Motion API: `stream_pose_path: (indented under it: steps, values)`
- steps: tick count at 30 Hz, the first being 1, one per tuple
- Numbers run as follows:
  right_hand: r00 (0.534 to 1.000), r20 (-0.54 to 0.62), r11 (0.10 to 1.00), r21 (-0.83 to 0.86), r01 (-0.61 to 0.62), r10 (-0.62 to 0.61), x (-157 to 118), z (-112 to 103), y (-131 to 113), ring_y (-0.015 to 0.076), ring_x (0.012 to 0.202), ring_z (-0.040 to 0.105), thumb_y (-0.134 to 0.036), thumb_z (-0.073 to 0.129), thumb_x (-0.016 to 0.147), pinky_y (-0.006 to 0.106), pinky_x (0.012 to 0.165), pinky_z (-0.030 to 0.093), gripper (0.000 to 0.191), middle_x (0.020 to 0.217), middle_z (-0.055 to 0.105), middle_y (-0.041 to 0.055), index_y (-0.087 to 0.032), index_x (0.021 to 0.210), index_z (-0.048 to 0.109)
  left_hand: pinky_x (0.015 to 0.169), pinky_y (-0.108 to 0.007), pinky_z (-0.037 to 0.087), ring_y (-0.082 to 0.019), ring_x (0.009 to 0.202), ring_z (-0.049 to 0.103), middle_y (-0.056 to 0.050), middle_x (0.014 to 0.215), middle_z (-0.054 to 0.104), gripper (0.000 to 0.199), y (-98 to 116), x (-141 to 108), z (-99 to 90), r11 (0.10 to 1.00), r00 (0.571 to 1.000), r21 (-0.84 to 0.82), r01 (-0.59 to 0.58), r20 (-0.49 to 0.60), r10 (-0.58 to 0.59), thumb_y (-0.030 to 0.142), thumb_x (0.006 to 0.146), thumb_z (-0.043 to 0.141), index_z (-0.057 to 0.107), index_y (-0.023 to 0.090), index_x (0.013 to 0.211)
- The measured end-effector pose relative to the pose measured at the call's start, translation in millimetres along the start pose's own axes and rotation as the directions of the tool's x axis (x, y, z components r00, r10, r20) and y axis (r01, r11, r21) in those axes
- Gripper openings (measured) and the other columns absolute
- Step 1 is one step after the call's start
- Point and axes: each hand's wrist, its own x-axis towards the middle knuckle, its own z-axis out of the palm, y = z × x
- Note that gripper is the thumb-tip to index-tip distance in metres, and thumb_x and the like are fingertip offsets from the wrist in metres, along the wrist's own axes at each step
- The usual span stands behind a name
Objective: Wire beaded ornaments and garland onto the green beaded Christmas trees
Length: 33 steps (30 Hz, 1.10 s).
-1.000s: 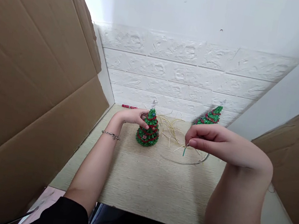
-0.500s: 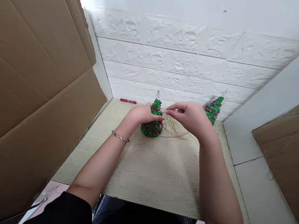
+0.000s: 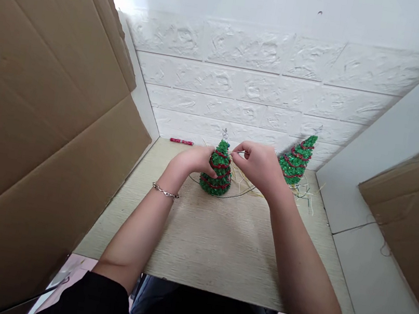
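Observation:
A small green beaded Christmas tree with red bead garlands stands upright on the table, a clear ornament on its tip. My left hand grips its left side, thumb across the front and the other fingers hidden behind. Just right of the tree's upper part, my right hand pinches a thin thread or wire between thumb and forefinger. A dark strand curves round the tree's base. Farther right, a second beaded tree leans a little to the right.
Loose yellow and white strands lie behind and right of the near tree, more around the second one. A red pen-like stick lies by the white brick-pattern wall. Cardboard rises at left; a white panel stands at right.
My right hand has drawn slightly back from the tree's front. My left thumb has slid left, showing more of the tree. The view has shifted a little, and more of the second tree shows.

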Motion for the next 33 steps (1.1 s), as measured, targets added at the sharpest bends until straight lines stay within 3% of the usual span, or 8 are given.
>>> stream_pose_path:
  steps: [5,12,18,23,27,33]
  values:
    - [0.996,0.022,0.985,-0.146,0.089,-0.086,0.0,1.3,3.3,0.017,0.064,0.053,-0.021,0.055,0.089,0.028,0.06,0.029,0.018,0.074,0.067,0.0042,-0.018,0.089,0.073,0.073,-0.032,0.046,-0.031,0.105,0.065,-0.015,0.118,0.068,0.061,11.5,-3.7,2.1,0.999,1.0,0.048,0.014,-0.025,-0.013,0.036,0.068,0.082,0.057,0.012,0.119]
    - [0.996,0.026,0.941,-0.324,0.094,-0.091,-2.2,-5.4,-1.9,0.0203,0.067,0.056,-0.019,0.05,0.091,0.031,0.058,0.025,0.021,0.08,0.069,0.0083,-0.017,0.093,0.071,0.073,-0.031,0.046,-0.027,0.099,0.066,-0.01,0.113,0.071,0.048,19.4,-6.5,2.2,1.0,1.0,-0.008,-0.023,0.0,0.023,0.036,0.072,0.079,0.061,0.017,0.113]
    - [0.994,0.058,0.944,-0.311,0.109,-0.096,-2.3,-3.7,-2.3,0.0204,0.067,0.055,-0.019,0.049,0.092,0.031,0.058,0.025,0.021,0.078,0.068,0.008,-0.017,0.089,0.07,0.07,-0.035,0.043,-0.03,0.092,0.064,-0.013,0.103,0.07,0.039,21.8,-10.5,-3.9,0.996,0.997,0.031,0.078,-0.017,-0.077,0.048,0.08,0.069,0.064,0.014,0.099]
    - [0.991,0.081,0.963,-0.24,0.127,-0.11,-2.7,-4.8,0.0,0.0182,0.067,0.053,-0.017,0.053,0.089,0.03,0.06,0.028,0.018,0.076,0.066,0.0059,-0.017,0.086,0.071,0.066,-0.032,0.04,-0.025,0.09,0.062,-0.009,0.101,0.069,0.039,18.8,-14.1,-8.9,0.997,0.995,-0.035,0.061,-0.075,-0.064,0.055,0.082,0.064,0.062,0.017,0.092]
    - [0.982,0.133,0.979,-0.131,0.153,-0.136,-3.8,-7.4,1.7,0.0159,0.066,0.052,-0.015,0.055,0.086,0.029,0.061,0.03,0.017,0.074,0.065,0.0035,-0.018,0.083,0.072,0.063,-0.031,0.037,-0.021,0.081,0.059,-0.006,0.09,0.068,0.028,17.4,-20.4,-13.6,0.999,0.991,-0.038,0.026,-0.132,-0.031,0.045,0.086,0.061,0.062,0.018,0.081]
    - [0.987,0.114,0.985,-0.117,0.125,-0.112,-4.3,-8.9,2.2,0.0162,0.068,0.053,-0.015,0.055,0.086,0.029,0.062,0.031,0.018,0.075,0.066,0.0037,-0.018,0.084,0.073,0.06,-0.03,0.035,-0.016,0.069,0.053,-0.003,0.074,0.063,0.02,23.6,-30.8,-17.5,0.997,0.971,-0.077,-0.03,-0.241,0.011,0.028,0.083,0.064,0.056,0.017,0.068]
